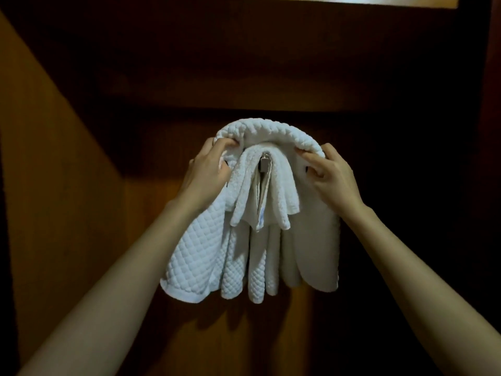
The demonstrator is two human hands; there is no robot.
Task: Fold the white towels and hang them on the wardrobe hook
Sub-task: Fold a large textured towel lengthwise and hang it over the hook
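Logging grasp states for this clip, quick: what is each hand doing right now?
Left hand: grips the outer white towel at its top fold.
Right hand: grips the same towel's top fold.

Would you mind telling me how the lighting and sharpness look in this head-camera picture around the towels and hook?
Head view: dim, warm light; the wardrobe wood darkens to near-black on the right; the white towels are brightest, their weave sharp; the hook is small but legible; left hand and right hand evenly lit; soft shadow under the towels; wide-angle stretches the forearms.
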